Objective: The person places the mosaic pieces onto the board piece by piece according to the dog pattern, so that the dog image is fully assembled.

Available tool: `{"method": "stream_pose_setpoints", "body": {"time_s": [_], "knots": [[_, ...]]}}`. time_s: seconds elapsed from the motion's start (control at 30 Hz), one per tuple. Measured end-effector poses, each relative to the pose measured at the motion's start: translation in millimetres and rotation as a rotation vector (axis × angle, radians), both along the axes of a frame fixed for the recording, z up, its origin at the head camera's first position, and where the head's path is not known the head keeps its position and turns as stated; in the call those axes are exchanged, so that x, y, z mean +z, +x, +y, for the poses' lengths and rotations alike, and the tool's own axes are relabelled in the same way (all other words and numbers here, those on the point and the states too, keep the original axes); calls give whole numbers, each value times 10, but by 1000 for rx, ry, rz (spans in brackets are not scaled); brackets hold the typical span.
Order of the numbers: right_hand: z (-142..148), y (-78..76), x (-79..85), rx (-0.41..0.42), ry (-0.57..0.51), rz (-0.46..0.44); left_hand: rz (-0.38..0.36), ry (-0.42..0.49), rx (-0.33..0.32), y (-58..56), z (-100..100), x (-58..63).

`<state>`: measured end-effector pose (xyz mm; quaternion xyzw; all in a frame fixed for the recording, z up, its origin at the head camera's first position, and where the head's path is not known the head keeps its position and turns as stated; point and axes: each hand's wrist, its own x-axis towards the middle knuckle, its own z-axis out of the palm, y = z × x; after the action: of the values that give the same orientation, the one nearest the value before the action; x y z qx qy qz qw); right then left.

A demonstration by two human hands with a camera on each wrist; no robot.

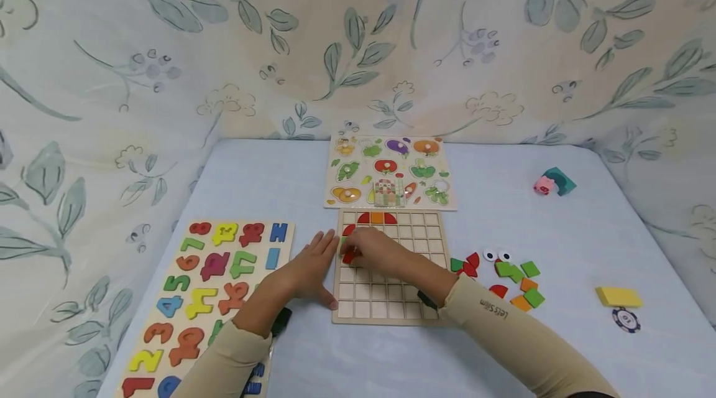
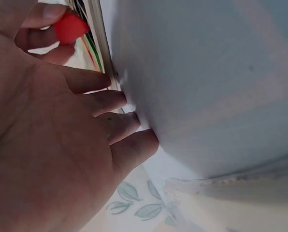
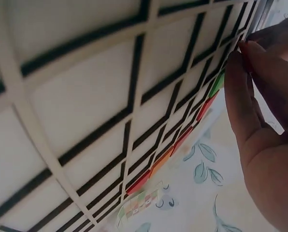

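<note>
My right hand (image 1: 380,251) pinches a red rounded piece (image 2: 70,28) between thumb and fingers, low over the left side of a wooden grid board (image 1: 342,317). Along the board's far row sit an orange square (image 1: 377,217) and two red curved pieces, one on each side of it. Another red piece (image 1: 349,230) and a green piece (image 3: 216,86) lie by the left edge, partly hidden by my fingers. My left hand (image 1: 307,268) rests with fingers spread and straight beside the board's left edge, its thumb tip right at the frame.
On the left lies a number puzzle board (image 1: 285,233); a vegetable puzzle board (image 1: 358,202) with a small patterned card (image 1: 388,191) adjoins the far edge. Loose green squares (image 1: 529,268), orange and red pieces lie to the right, beyond them a yellow block (image 1: 618,296), a chip (image 1: 625,319) and a pig figure (image 1: 542,185).
</note>
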<state>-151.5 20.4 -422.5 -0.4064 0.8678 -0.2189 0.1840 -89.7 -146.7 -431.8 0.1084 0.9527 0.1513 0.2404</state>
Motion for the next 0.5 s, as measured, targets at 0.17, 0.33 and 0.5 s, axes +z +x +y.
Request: {"method": "stream_pose_setpoints", "body": {"time_s": [0.17,0.33,0.5], "knots": [[-27,40,-12,7,37,88,-1,1,5,1,16,21],[-28,58,-36,2,23,138,2,5,7,-2,14,30],[-31,72,-56,2,25,174,1,9,6,4,2,17]]}}
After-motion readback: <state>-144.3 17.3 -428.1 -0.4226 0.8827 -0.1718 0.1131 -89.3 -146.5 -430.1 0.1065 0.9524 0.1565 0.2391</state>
